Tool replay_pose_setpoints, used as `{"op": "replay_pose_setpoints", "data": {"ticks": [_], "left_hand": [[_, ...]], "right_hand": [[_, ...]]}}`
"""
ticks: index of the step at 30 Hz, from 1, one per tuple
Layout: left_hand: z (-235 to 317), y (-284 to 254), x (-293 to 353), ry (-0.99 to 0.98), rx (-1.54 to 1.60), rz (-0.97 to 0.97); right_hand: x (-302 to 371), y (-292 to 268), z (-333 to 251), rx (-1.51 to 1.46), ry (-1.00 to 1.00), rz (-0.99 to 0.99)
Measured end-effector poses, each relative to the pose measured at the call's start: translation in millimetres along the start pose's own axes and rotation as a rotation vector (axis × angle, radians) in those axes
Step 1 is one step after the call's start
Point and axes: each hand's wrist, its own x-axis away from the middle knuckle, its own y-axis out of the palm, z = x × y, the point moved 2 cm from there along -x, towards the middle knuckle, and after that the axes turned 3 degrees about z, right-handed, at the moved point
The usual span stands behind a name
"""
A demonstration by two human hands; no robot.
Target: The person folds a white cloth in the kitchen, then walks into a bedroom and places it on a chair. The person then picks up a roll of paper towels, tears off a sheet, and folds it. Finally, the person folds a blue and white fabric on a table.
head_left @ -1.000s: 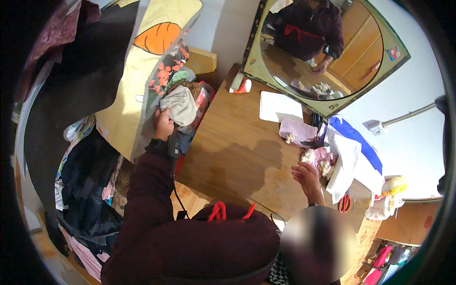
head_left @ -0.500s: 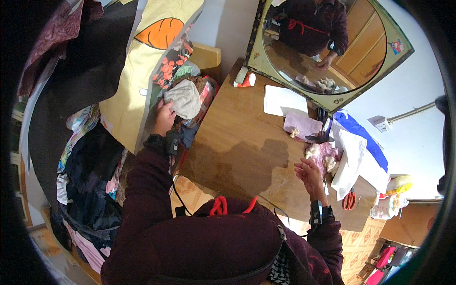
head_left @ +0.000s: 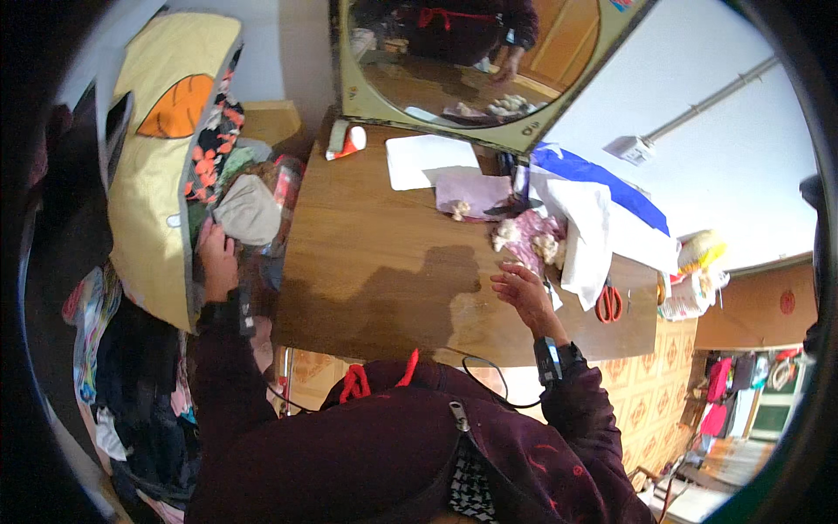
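Observation:
My left hand [head_left: 218, 262] is beside a grey cloth [head_left: 249, 210] that rests on a heap of fabrics left of the table. Its fingers look loosely apart near the cloth's lower left edge; I cannot make out whether they touch it. Against that hand's left side hangs a yellow padded cloth [head_left: 147, 196] with an orange carrot picture. My right hand [head_left: 524, 295] is open over the table [head_left: 349, 253], palm partly turned up, fingers slightly bent, holding nothing. Just beyond its fingertips lies a pink plastic bag [head_left: 529, 236] with whitish lumps.
A framed mirror [head_left: 471, 65] stands at the table's back, with a white sheet [head_left: 428, 160] before it. A mauve cloth [head_left: 476, 192], white and blue plastic sheeting [head_left: 587, 236] and red-handled scissors [head_left: 609, 304] lie to the right. Dark clothes [head_left: 144, 367] are piled at left.
The view has swung, so table and mirror sit further left. My left hand, earlier gripping the grey cloth's edge, has slipped lower and seems off it. My right hand stays open near the pink bag.

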Motion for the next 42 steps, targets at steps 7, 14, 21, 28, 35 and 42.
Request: {"op": "replay_pose_setpoints", "data": {"ticks": [7,14,21,28,35,42], "left_hand": [[77,28,-8,-0.465,0.882,-0.044],[179,92,9,-0.480,1.098,-0.266],[216,202,97,-0.586,0.779,-0.647],[222,283,142,-0.319,0.323,-0.811],[194,342,158,0.430,-0.206,-0.699],[175,334,169,0.182,-0.058,-0.693]], "right_hand": [[0,-26,-21,0.177,-0.207,0.142],[-32,-81,-36,0.672,-0.509,0.455],[-57,-83,-46,1.380,-0.543,0.465],[-34,-85,-63,0.914,-0.639,-0.091],[-27,-93,-8,1.355,-0.736,-0.186],[-48,-159,-49,0.197,-0.284,-0.210]]}}
